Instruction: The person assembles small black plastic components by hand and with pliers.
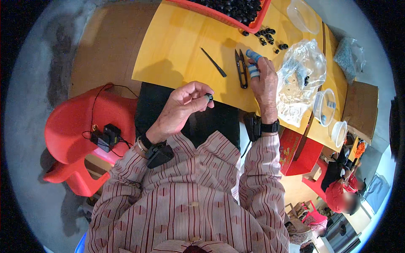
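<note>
My left hand (182, 105) is closed, pinching a small black round part (209, 97) between thumb and fingertips above the near table edge. My right hand (265, 82) is over the table with its fingers stretched forward and blue tape around some of them. Nothing shows in its grip. Just left of those fingers lie black thread snips (241, 69), blades pointing away from me. A thin black pointed tool (213, 62) rests farther left on the yellow table (177, 38). Several loose black parts (266, 37) are scattered beyond my right hand.
A red basket (255, 28) full of black parts stands at the far edge. Right of my hand are a crumpled clear plastic bag (301, 74) and clear tubs (324, 107). A red chair (84, 122) bearing black adapters stands left. Another person (337, 196) sits at lower right.
</note>
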A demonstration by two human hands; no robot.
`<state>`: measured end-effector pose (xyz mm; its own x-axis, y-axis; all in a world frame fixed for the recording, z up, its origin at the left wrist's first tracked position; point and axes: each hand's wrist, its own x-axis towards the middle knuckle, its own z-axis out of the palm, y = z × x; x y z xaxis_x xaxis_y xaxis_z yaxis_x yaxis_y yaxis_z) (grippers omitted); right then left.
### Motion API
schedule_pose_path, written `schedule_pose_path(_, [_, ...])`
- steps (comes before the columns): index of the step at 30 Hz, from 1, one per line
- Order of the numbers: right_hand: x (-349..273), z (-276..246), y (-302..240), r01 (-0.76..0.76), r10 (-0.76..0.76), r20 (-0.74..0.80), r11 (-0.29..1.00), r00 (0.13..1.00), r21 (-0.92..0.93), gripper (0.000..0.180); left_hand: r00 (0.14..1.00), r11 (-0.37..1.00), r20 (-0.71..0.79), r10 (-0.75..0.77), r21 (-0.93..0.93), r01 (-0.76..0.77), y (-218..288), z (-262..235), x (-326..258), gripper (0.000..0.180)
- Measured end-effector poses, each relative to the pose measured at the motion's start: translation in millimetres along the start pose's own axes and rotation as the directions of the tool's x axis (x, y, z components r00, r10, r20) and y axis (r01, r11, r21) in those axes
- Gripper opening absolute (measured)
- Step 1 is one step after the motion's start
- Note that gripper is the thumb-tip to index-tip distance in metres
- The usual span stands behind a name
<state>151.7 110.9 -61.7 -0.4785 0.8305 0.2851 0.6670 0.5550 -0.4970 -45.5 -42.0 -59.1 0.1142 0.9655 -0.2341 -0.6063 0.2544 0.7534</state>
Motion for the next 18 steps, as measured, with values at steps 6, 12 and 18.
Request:
schedule_pose_path(6, [-7.6, 0.2, -2.8, 0.027, -0.021, 0.036, 0.984, 0.999, -0.178, 0.031, 0.999, 0.999, -0.005, 0.036, -0.034, -0.036, 2.1, 5.0, 3.3, 0.016])
schedule_pose_path(12, [-17.8, -12.9, -29.3, 0.031, -0.023, -0.077, 0.994, 0.997, 0.103, 0.051, 0.997, 0.996, -0.053, 0.048, -0.072, -0.051, 11.4, 17.0, 6.2, 0.017])
schedule_pose_path(18, [-30.7, -23.0, -86.2, 0.198, -0.213, 0.062, 0.962, 0.975, 0.189, 0.068, 0.982, 0.998, -0.18, 0.058, -0.014, -0.062, 15.4, 31.4, 11.6, 0.018])
